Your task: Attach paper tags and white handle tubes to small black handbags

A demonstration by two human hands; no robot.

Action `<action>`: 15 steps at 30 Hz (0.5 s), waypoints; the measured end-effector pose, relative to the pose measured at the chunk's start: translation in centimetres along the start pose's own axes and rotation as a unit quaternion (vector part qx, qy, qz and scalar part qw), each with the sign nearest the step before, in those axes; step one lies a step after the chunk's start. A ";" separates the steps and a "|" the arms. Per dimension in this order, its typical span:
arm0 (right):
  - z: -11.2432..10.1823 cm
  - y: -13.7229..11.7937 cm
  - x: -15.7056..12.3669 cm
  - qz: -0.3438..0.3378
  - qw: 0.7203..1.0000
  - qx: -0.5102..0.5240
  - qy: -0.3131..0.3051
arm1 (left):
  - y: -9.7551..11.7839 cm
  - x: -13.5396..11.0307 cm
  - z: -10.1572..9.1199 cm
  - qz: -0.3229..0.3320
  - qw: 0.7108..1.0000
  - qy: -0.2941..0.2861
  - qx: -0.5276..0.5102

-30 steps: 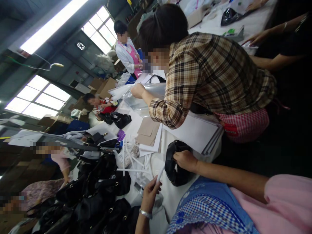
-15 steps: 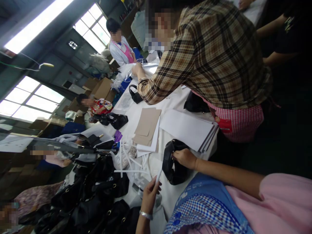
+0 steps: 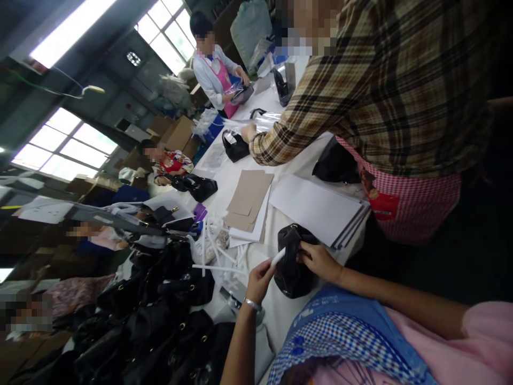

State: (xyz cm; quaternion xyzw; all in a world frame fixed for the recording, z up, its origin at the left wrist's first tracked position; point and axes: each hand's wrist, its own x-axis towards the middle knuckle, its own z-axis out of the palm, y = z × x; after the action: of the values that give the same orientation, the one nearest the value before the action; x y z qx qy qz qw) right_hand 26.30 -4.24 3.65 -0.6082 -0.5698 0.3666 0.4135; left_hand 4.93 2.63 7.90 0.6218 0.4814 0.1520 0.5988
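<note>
A small black handbag (image 3: 292, 282) stands on the white-covered table in front of me. My right hand (image 3: 321, 263) pinches the bag's dark handle (image 3: 294, 247) from the right side. In my left hand (image 3: 259, 279), with a bracelet at the wrist, is a short white foam tube (image 3: 279, 257). The tube's far end meets the handle; whether it wraps around it I cannot tell. More white tubes (image 3: 216, 268) lie loosely crossed just left of my left hand.
Many black handbags (image 3: 148, 321) are heaped at lower left. Beyond my bag lie brown cardboard sheets (image 3: 246, 200) and a stack of white sheets (image 3: 316, 206). A co-worker in a plaid shirt (image 3: 352, 101) leans over the table, handling clear plastic near another black bag (image 3: 236, 149).
My left hand has brought the white tube up and right, to the bag's handle. My right hand has shifted along the handle. The view has turned slightly.
</note>
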 end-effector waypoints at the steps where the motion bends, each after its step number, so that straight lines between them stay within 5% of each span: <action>1: -0.2 -0.3 0.1 0.004 0.999 -0.028 -0.018 | 0.0 0.1 0.2 0.010 1.000 -0.017 0.011; 8: -2.4 -2.3 0.9 0.027 0.947 -0.310 -0.084 | 0.0 0.6 0.9 0.081 0.980 0.009 0.180; 12: -3.3 -1.7 1.0 0.041 0.949 -0.301 -0.087 | 0.3 0.8 1.3 0.099 0.983 -0.024 0.154; 15: -2.6 -0.6 1.0 0.040 0.979 -0.156 -0.123 | 1.0 1.0 1.7 0.111 0.982 -0.037 0.149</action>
State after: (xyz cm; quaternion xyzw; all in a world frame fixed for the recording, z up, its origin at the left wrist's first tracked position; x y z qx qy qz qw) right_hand 28.56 -3.50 5.26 -0.6381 -0.6416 0.3615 0.2248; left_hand 7.16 2.53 7.98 0.7587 0.4041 0.1209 0.4965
